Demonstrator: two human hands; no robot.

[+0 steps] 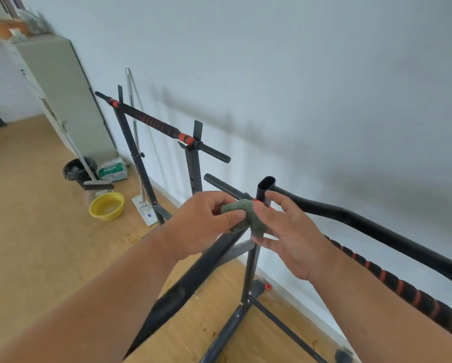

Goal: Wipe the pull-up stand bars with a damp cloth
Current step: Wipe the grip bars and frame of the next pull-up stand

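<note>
Left hand (206,218) pinches green cloth (248,216) against pull-up stand upright (251,268); right hand (290,237) fingers curl round cloth's other end.

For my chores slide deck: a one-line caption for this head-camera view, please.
Both hands, left hand and right hand, work a green cloth at the stand's bar.

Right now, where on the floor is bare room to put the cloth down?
Bare wood floor spreads left of the yellow basin, in front of the bin. By the wall it is crowded: basin, bin, broom, white bag. Both hands, left hand and right hand, hold the green cloth.
</note>
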